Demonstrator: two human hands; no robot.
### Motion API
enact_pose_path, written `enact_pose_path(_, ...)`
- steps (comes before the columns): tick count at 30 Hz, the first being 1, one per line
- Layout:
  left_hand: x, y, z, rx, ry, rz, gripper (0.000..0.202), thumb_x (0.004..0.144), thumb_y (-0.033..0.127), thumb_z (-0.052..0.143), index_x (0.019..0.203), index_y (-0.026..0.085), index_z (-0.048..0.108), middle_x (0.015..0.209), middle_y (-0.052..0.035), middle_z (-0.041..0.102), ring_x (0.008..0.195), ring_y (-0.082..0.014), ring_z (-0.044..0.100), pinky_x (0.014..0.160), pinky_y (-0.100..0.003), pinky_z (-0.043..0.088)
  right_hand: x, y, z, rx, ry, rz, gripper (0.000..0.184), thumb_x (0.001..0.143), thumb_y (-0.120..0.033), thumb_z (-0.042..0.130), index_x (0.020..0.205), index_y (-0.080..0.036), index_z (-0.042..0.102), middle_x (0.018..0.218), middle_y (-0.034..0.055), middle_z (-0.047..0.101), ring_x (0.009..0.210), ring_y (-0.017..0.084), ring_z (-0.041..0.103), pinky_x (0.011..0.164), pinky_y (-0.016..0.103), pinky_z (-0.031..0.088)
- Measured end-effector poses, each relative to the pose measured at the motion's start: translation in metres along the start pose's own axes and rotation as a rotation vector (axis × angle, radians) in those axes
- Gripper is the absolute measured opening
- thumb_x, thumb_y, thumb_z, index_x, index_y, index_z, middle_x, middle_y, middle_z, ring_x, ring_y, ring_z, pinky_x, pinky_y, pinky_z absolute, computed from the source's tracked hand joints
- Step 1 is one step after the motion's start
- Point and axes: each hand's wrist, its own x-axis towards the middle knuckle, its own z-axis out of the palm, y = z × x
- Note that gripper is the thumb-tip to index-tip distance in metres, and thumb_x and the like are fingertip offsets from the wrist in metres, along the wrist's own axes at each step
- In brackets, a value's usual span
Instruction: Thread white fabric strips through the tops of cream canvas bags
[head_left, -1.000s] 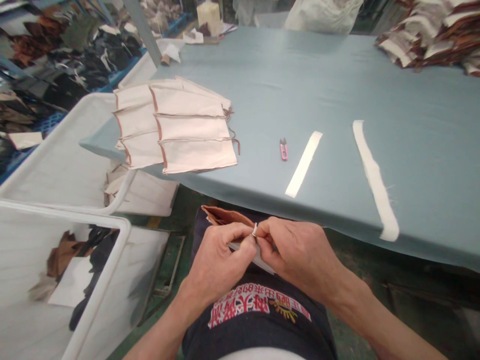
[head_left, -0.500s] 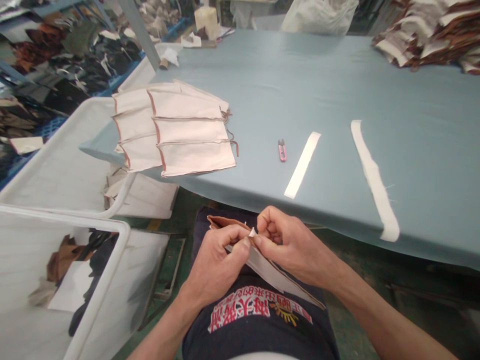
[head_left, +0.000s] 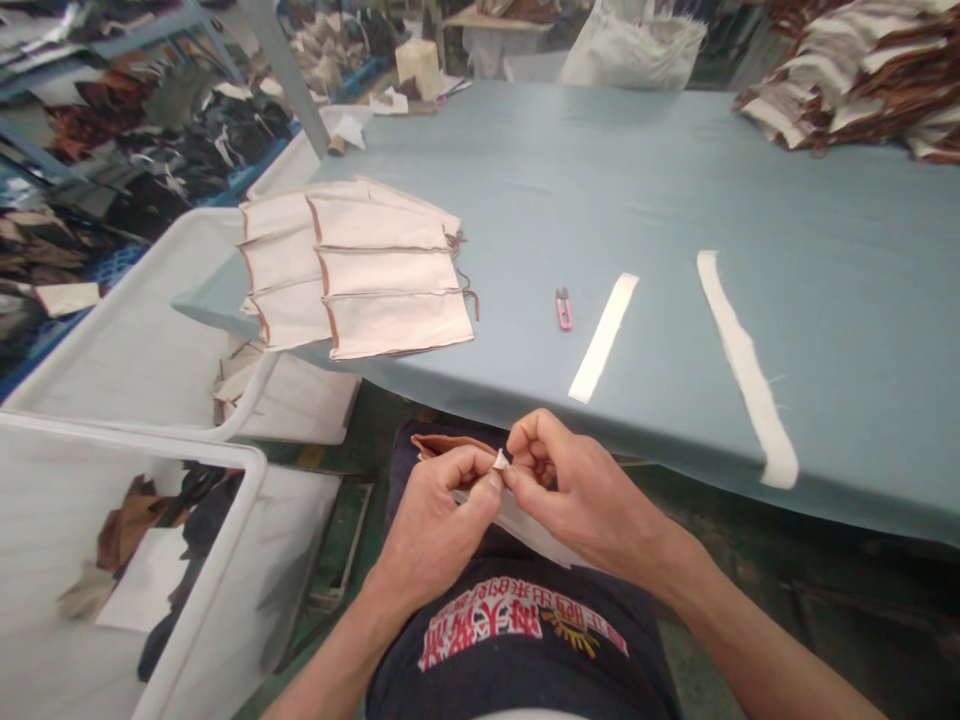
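Over my lap, my left hand (head_left: 442,510) is closed on a cream-and-brown fabric piece (head_left: 534,532), with thumb and forefinger pinching its edge. Right beside it, my right hand (head_left: 559,470) pinches the same edge, its other fingers curled in. A small pale tip of cloth (head_left: 501,460) sticks up between the two thumbs. The brown side of the fabric shows past my left fingers; much of the rest is hidden by the hands. On the table ahead lie pink thread snips (head_left: 564,310) and a short cream strip (head_left: 604,338).
Overlapping cream fabric pieces with brown edging (head_left: 397,270) lie at the table's left. A longer frayed strip (head_left: 750,370) rests at the right. Brown-and-white cloth is piled (head_left: 855,80) at the back right. White bins (head_left: 259,470) stand to the left, below the blue-green table (head_left: 600,190).
The view has tilted up slightly, so the table things sit lower. Both hands keep their pinch; my right hand has shifted slightly left and covers more of the fabric.
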Motion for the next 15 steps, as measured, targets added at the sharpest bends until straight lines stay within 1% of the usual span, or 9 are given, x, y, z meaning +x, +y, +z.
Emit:
enact_pose_path(3, -0.002, 0.002, -0.001, -0.002, -0.011, 0.017, 0.023, 0.089, 0.026, 0.052, 0.076, 0.015, 0.067, 0.077, -0.0019, 0.068, 0.073, -0.0157, 0.057, 0.07, -0.026, 0.044, -0.005, -0.005, 0.002, -0.122, 0.078, -0.027, 0.011, 0.084, -0.018, 0.056, 0.094, -0.022, 0.054, 0.07, -0.0051, 0.061, 0.061, 0.015, 0.058, 0.06, 0.027, 0.037)
enact_pose_path(7, -0.001, 0.007, 0.002, -0.025, 0.012, 0.044, 0.024, 0.091, 0.028, 0.052, 0.074, 0.016, 0.065, 0.078, -0.002, 0.067, 0.075, -0.0162, 0.057, 0.072, -0.027, 0.044, -0.009, -0.007, 0.006, -0.195, 0.168, -0.04, 0.01, 0.083, -0.019, 0.055, 0.093, -0.022, 0.055, 0.07, -0.004, 0.063, 0.062, 0.016, 0.059, 0.06, 0.027, 0.037)
enact_pose_path(10, 0.001, 0.007, 0.009, -0.097, 0.05, 0.03, 0.025, 0.093, 0.031, 0.052, 0.074, 0.017, 0.062, 0.078, -0.0014, 0.065, 0.075, -0.0162, 0.056, 0.072, -0.027, 0.044, -0.008, -0.007, 0.012, -0.201, 0.237, -0.043, 0.006, 0.084, -0.024, 0.055, 0.09, -0.023, 0.056, 0.07, -0.0033, 0.063, 0.062, 0.016, 0.06, 0.061, 0.028, 0.037)
enact_pose_path(12, 0.002, 0.004, 0.015, -0.171, 0.091, 0.002, 0.027, 0.095, 0.033, 0.051, 0.074, 0.018, 0.059, 0.076, -0.0004, 0.062, 0.073, -0.016, 0.054, 0.07, -0.027, 0.044, -0.006, -0.006, 0.017, -0.173, 0.28, -0.019, 0.005, 0.086, -0.027, 0.055, 0.088, -0.023, 0.055, 0.069, -0.0032, 0.062, 0.061, 0.016, 0.059, 0.06, 0.028, 0.038)
enact_pose_path(15, 0.004, -0.004, 0.024, -0.277, 0.167, -0.054, 0.028, 0.093, 0.034, 0.049, 0.07, 0.019, 0.055, 0.069, 0.0016, 0.055, 0.07, -0.0153, 0.05, 0.068, -0.027, 0.043, 0.0, -0.004, 0.025, -0.129, 0.284, 0.039, 0.006, 0.086, -0.029, 0.055, 0.087, -0.024, 0.054, 0.065, -0.0042, 0.059, 0.057, 0.016, 0.056, 0.057, 0.028, 0.037)
